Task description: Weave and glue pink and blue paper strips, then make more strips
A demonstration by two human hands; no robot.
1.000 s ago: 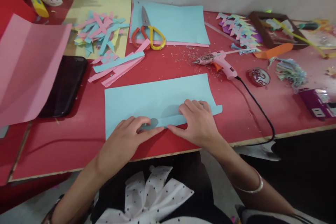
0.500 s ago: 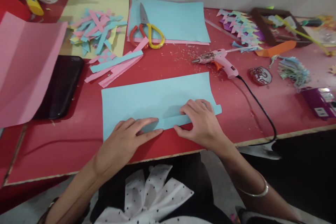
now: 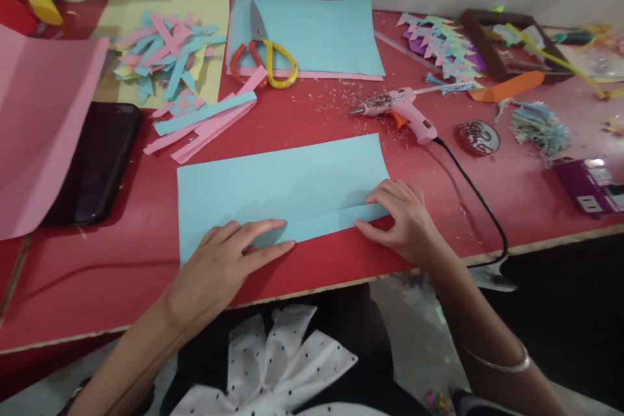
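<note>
A light blue sheet of paper lies on the red table, its near edge turned up into a narrow folded strip. My left hand rests on the sheet's near left part, index finger and thumb stretched out along the fold. At the right end of the strip, my right hand grips the folded edge, fingers on top and thumb at the near side. Its fingertips partly cover the paper's right corner.
Behind the sheet lie paper strips, scissors and more blue paper. A pink glue gun with a black cord sits to the right, near a purple device. On the left, pink paper overlaps a black phone-like object.
My right hand has slid rightward along the fold to the paper's right end. My left hand keeps its place on the sheet. The view has shifted slightly.
</note>
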